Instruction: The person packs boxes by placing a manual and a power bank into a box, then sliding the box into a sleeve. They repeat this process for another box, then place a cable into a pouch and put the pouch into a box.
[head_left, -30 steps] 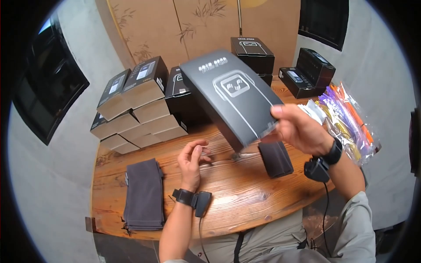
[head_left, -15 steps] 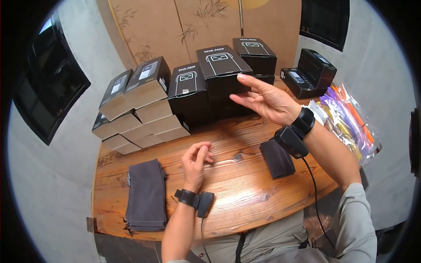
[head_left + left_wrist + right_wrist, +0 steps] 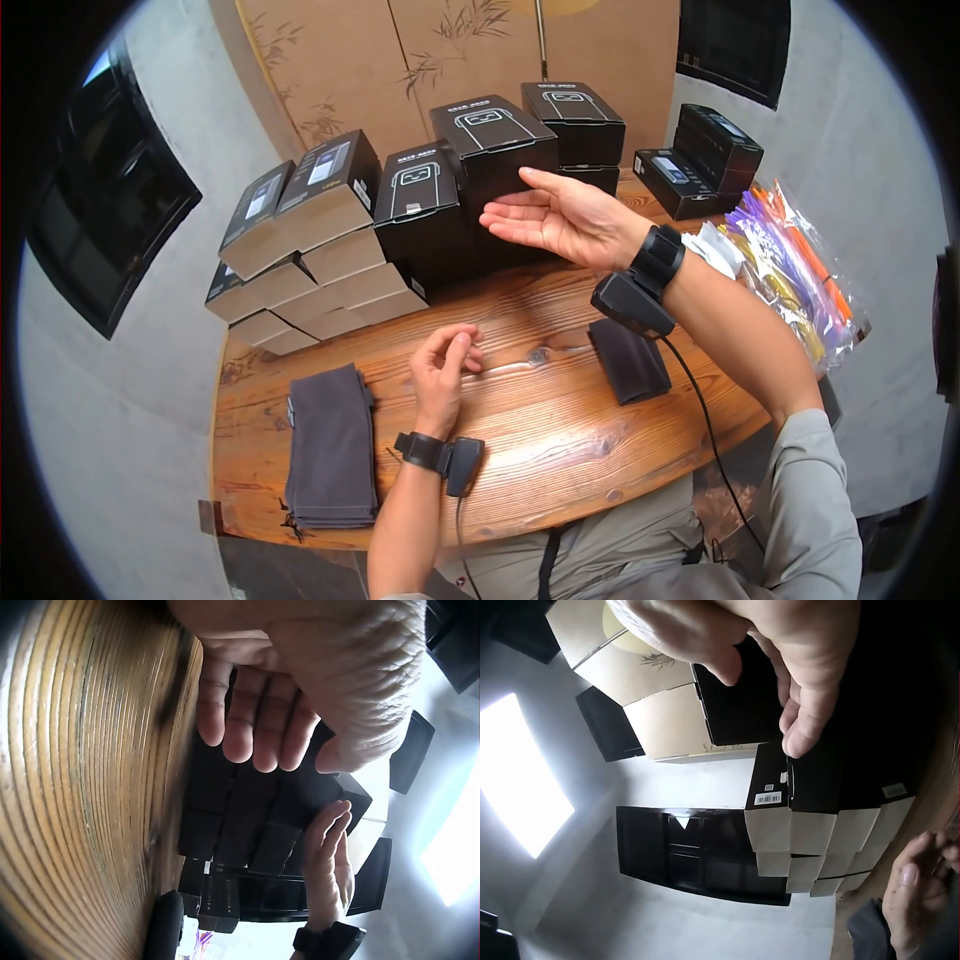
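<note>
A black box (image 3: 495, 125) with a white line-drawn face on its lid sits raised on the dark stack at the back of the table. My right hand (image 3: 575, 218) is held before its front side, with the thumb up and the fingers extended and holding nothing. To its left stands a slightly lower black box (image 3: 417, 185) of the same design. My left hand (image 3: 438, 375) hovers idle over the middle of the table, fingers loosely curled. In the left wrist view, the fingers (image 3: 238, 735) hang relaxed with nothing in them.
Boxes with bare cardboard-coloured sides (image 3: 330, 250) are piled at the left. More black boxes (image 3: 575, 120) stand at the back right, with smaller ones (image 3: 700, 165) beyond. Folded grey cloth pouches (image 3: 332, 445) lie front left, another dark folded cloth (image 3: 630, 360) at right. Plastic-bagged coloured strips (image 3: 790, 270) lie at the right edge.
My right hand carried the black box from mid-air onto the back stack and let go. The box then shifted slightly left, and the hand moved left along its front. My left hand barely moved.
</note>
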The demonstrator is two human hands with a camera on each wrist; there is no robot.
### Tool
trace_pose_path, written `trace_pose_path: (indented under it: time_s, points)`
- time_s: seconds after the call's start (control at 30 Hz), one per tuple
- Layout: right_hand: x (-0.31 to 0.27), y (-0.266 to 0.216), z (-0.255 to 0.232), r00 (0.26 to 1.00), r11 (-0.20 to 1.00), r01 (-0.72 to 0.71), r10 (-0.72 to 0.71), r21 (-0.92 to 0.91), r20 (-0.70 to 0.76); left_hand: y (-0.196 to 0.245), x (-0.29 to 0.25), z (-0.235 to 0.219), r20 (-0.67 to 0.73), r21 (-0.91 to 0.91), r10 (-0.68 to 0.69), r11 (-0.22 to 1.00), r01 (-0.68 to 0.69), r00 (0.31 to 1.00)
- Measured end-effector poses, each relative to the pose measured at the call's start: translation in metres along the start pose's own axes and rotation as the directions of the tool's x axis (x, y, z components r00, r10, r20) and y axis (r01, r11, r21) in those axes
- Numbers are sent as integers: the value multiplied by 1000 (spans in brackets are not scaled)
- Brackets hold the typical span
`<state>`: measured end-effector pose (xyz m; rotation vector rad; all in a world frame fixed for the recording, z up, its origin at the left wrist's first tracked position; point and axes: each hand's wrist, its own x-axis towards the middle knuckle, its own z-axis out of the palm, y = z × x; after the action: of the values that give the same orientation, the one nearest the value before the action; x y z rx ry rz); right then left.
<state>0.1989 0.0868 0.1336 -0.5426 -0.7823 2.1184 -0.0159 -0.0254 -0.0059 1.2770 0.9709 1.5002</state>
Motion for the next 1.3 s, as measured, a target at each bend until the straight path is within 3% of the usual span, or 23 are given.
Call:
trace_pose_path:
  time_s: [0.27,0.47,0.57,0.97,1.17,1.3]
  points:
    - [4,-12,-15,990,994,94,-100,-63,-94,1,0,1,9,19,1,1000,-1,1000]
    - [-7,-12,-3,1000,983,15,-15,-184,1,0,0,1,7,36,-3,999,3,1000]
    - [-3,-10,1,996,978,58,-44,-199,75,1,0,1,10,40,-5,999,5,1000]
    - [13,-13,5,993,985,-81,67,-153,-98,1,0,2,30,30,-8,1000,7,1000]
    - [12,-13,15,961,973,118,-162,-197,-223,0,0,1,40,22,-6,1000,5,999]
    - [12,-16,18,960,962,187,-222,-198,-171,1,0,2,42,14,-14,1000,14,999]
